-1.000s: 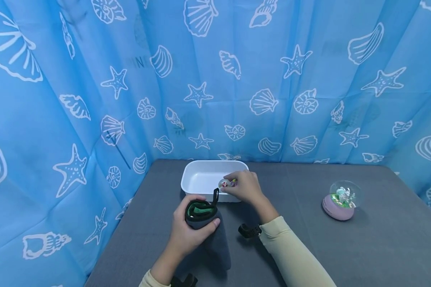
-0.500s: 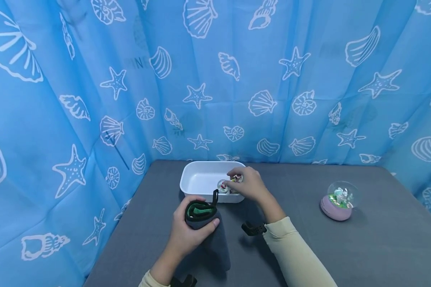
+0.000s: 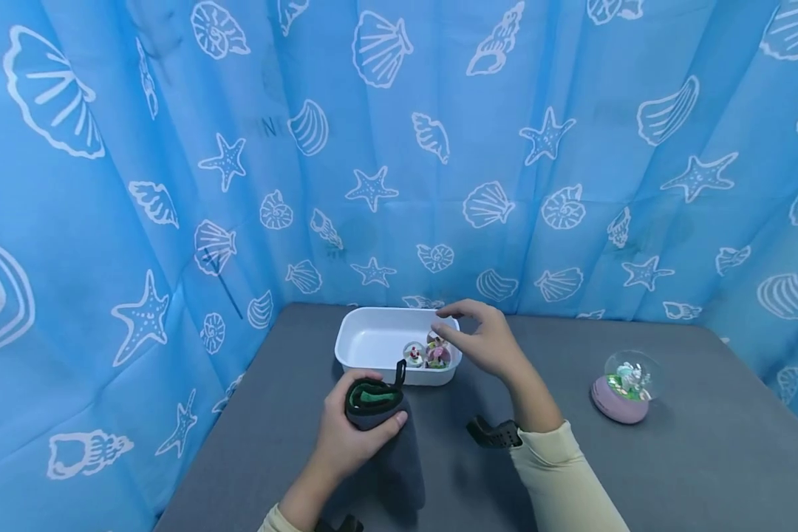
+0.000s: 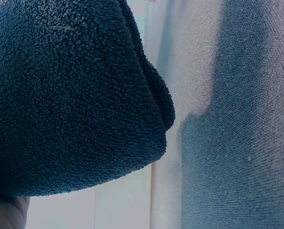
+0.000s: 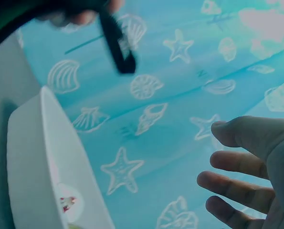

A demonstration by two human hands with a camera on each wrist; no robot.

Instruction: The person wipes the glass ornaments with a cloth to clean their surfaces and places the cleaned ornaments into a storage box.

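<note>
My right hand [image 3: 488, 341], fingers spread, has just let go of the small globes [image 3: 438, 355] in the white tray [image 3: 372, 336], so their placing looks done, while my left hand [image 3: 343, 434] grips the rolled dark cloth [image 3: 404, 457].

The right sleeve [image 3: 575, 480] is plain pale yellow and ends in a creased cuff [image 3: 547, 442]; a black wrist unit [image 3: 495, 433] with a curved end sits beside it. The left sleeve [image 3: 278, 521] matches in colour and adjoins a black fitting [image 3: 347, 525], both partly cropped in the head view. Left hand [image 3: 344, 442] and right hand [image 3: 489, 344] are bare.
</note>
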